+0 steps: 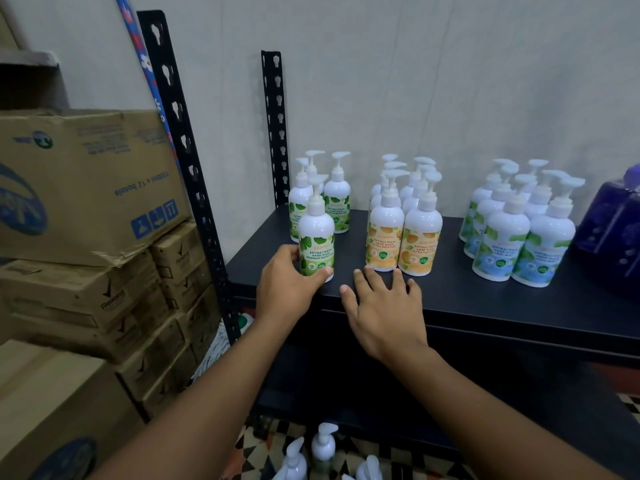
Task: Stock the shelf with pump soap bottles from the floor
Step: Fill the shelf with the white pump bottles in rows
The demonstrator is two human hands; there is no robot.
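Green-label bottle (316, 237) upright in left hand (285, 285) (pump nozzle rightward).

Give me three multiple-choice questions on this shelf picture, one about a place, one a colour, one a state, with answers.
1. Where does the green-label bottle in the left hand stand? A floor; B shelf, front left; C cardboard boxes.
2. What colour are the labels on the middle bottles? A red; B black; C orange.
3. How is the right hand? A open, holding nothing; B gripping a bottle; C fist.
Answers: B, its base sits on the dark shelf; C, orange fruit print; A, straight fingers.
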